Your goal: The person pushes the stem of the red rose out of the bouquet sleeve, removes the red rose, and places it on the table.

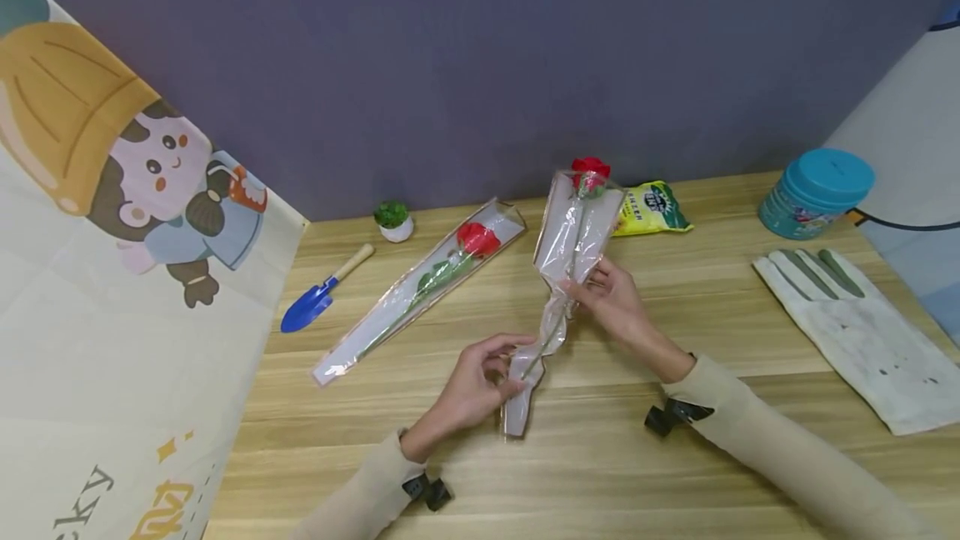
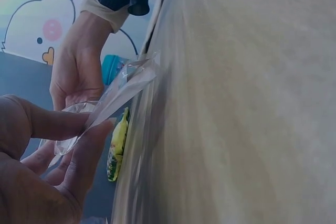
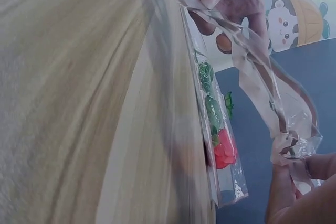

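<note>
A red rose in a crumpled clear-and-white wrapper is held above the table, bloom pointing away. My left hand pinches the lower part of the wrapper between thumb and fingers; the left wrist view shows the wrapper edge in that pinch. Higher up, just under the flared section, my right hand grips the wrapper where it is bunched around the stem. In the right wrist view the bunched wrapper sits at the right fingers. A second wrapped rose lies flat on the table to the left.
A blue trowel with a wooden handle and a small potted plant lie at the left. Behind the held rose is a yellow-green packet. At the right stand a teal tub and a pair of gloves. A dark wall closes the back.
</note>
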The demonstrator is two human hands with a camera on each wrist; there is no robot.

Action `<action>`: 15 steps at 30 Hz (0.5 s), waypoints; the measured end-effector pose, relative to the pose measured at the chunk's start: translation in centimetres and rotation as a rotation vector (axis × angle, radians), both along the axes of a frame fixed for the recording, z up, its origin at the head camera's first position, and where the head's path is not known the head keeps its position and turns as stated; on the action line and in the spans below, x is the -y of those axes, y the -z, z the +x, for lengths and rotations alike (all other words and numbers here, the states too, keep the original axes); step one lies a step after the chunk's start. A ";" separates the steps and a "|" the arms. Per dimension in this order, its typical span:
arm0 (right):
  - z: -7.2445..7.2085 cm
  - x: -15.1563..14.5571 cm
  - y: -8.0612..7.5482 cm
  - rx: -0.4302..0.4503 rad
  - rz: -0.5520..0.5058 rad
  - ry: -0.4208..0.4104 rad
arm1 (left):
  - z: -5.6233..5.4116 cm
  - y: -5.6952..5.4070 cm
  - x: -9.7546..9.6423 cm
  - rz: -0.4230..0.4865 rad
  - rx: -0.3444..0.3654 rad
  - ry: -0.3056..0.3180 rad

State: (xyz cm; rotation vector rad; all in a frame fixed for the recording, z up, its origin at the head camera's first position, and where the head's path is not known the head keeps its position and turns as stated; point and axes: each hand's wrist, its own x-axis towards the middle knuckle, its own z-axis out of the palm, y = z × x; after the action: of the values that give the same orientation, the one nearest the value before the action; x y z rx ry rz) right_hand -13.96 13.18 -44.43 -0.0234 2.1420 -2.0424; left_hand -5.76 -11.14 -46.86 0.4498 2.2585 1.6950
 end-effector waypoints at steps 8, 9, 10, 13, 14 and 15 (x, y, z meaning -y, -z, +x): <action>0.3 -0.1 0.0 -0.008 0.002 0.000 | 0.0 0.2 -0.1 0.009 0.009 0.010; 0.3 -0.1 -0.1 -0.011 0.003 0.001 | 0.0 0.3 -0.1 0.011 0.012 0.015; 0.3 -0.1 -0.1 -0.013 0.002 0.002 | 0.0 0.3 -0.1 0.013 0.013 0.020; 0.2 -0.2 -0.1 -0.006 -0.006 0.018 | -0.1 0.3 -0.2 0.019 0.029 0.039; 0.1 -0.2 -0.1 -0.003 -0.016 0.023 | 0.0 0.3 -0.2 0.020 0.036 0.045; 0.0 -0.2 -0.1 0.000 -0.027 0.032 | 0.0 0.2 -0.2 0.022 0.042 0.052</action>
State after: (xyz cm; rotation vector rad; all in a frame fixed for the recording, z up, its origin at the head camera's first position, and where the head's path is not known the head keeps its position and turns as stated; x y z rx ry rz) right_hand -13.92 13.41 -44.37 0.0063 2.1288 -2.0883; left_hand -5.77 -10.95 -47.08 0.4699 2.1818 1.6892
